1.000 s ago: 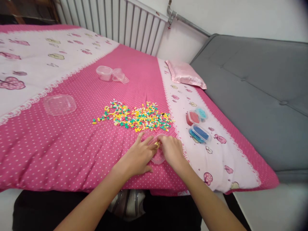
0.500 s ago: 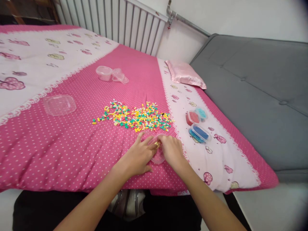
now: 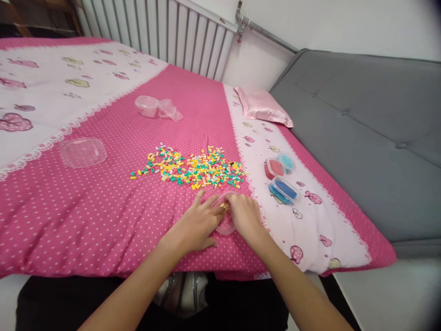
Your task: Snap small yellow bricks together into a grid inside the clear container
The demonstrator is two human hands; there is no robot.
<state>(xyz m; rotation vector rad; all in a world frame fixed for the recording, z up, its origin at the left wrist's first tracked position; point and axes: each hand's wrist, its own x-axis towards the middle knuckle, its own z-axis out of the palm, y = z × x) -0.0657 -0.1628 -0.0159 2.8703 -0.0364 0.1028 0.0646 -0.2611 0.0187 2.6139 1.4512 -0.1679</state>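
Observation:
A small clear plastic tub (image 3: 226, 227) rests on the pink bedspread near its front edge, with a few pale yellow pieces (image 3: 224, 206) inside. My left hand (image 3: 199, 222) lies at the tub's left side, fingers spread and the fingertips over its rim. Reaching in from the right, my right hand (image 3: 246, 213) has its fingers curled down into the tub; its fingertips, and anything in them, are hidden. Just beyond both hands spreads a loose pile of small brick-like pieces (image 3: 203, 169) in yellow, green, white and pink.
Right of the pile stand lidded tubs with red (image 3: 274, 169), light blue (image 3: 286, 162) and dark blue (image 3: 285, 189) contents. A clear lid (image 3: 83, 152) lies at left; empty-looking clear tubs (image 3: 147, 106) are farther back. A pink pillow (image 3: 263, 106) rests by the grey headboard (image 3: 358, 138).
The whole view has shifted slightly. Both hands keep nearly the same position at the tub, and the pile looks the same.

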